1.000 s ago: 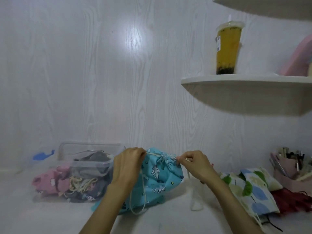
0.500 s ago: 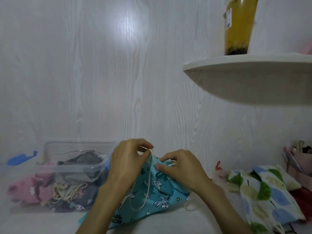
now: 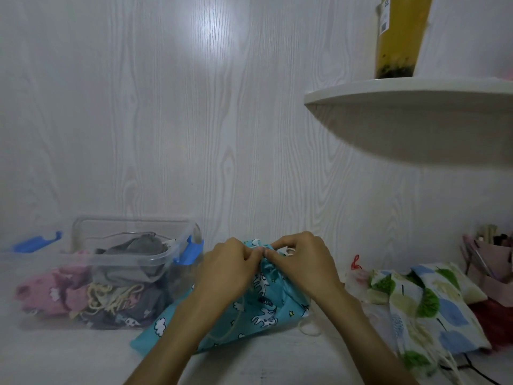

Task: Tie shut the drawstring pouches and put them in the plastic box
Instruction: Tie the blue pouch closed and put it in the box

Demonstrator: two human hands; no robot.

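Blue unicorn pouch | lower centre | left hand, right hand fingers pinching cord at neck | advice: keeping both ends taut while knotting

We are looking at a home corner: a white wood-grain wall, a rounded shelf holding a bubble-tea cup, and a pink holder of pens and brushes sitting nearby.
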